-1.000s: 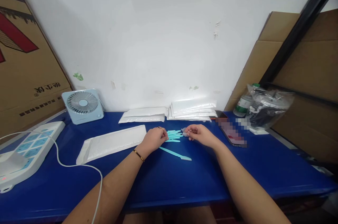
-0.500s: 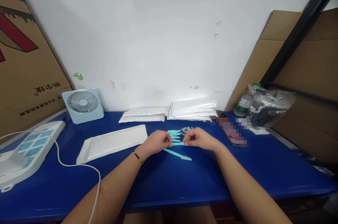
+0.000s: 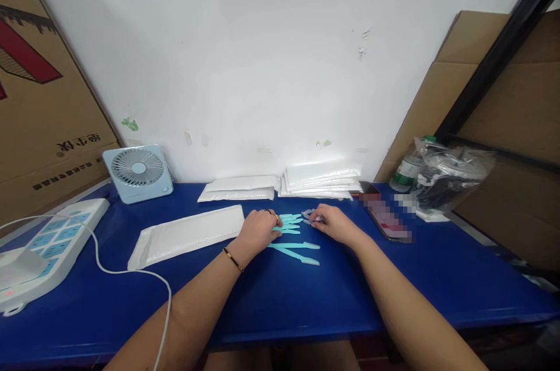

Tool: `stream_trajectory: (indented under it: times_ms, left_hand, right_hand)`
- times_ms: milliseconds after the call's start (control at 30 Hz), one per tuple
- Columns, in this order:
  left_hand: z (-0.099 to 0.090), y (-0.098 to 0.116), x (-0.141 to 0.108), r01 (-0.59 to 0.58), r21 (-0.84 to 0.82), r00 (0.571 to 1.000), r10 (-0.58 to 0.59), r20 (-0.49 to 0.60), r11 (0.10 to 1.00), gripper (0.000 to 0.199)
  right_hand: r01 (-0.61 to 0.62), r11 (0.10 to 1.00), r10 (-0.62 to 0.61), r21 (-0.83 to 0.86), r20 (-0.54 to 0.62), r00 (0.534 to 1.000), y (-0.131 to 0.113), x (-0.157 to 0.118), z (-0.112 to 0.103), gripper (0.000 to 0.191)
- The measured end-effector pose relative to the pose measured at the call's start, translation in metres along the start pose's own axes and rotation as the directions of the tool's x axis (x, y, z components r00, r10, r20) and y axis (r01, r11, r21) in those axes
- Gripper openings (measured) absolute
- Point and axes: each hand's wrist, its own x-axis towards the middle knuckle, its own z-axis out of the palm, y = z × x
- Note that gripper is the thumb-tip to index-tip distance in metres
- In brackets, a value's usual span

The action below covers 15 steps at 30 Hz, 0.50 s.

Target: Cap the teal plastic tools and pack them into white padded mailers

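Note:
Several turquoise eyebrow razors (image 3: 289, 223) lie in a fanned group at the middle of the blue table. My left hand (image 3: 261, 228) is bent over their left ends, fingertips closed on one of them. Two more razors (image 3: 301, 254) lie apart, nearer to me, crossing at their left ends. To the right of the group is a small pile of translucent greyish caps (image 3: 308, 214). My right hand (image 3: 336, 224) has its thumb and fingers closed at the pile, apparently around a cap; the fingers partly hide it.
A white padded envelope (image 3: 188, 237) lies left of my hands; more envelopes (image 3: 319, 183) are stacked by the wall. A blue fan (image 3: 139, 172) and a power strip (image 3: 56, 248) with a white cable stand left. On the right are a phone (image 3: 387, 219), a bottle (image 3: 406, 174) and a bagged item (image 3: 450, 181).
The razor that both hands held is now down beside the lone one in front. My left hand has moved back onto the fanned razors, and my right hand up to the caps.

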Motion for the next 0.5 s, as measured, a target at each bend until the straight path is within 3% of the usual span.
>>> stream_trajectory:
  times_ms: [167, 400, 500]
  left_hand:
    - [0.0042, 0.0008, 0.0027, -0.006, 0.053, 1.0, 0.006, -0.004, 0.999, 0.008]
    - [0.0035, -0.0027, 0.0013, 0.019, -0.105, 0.999, -0.016, 0.035, 0.994, 0.009]
    - [-0.0007, -0.0029, 0.001, 0.024, -0.083, 0.999, -0.026, -0.022, 0.996, 0.015]
  right_hand:
    - [-0.025, 0.999, 0.025, -0.041, 0.013, 1.0, -0.0015, 0.0, 0.0074, 0.008]
    - [-0.063, 0.998, 0.063, -0.001, 0.032, 0.997, -0.0054, -0.0019, 0.0068, 0.007]
    - [-0.066, 0.998, 0.066, 0.0, 0.047, 0.997, -0.0078, -0.0024, 0.0067, 0.006]
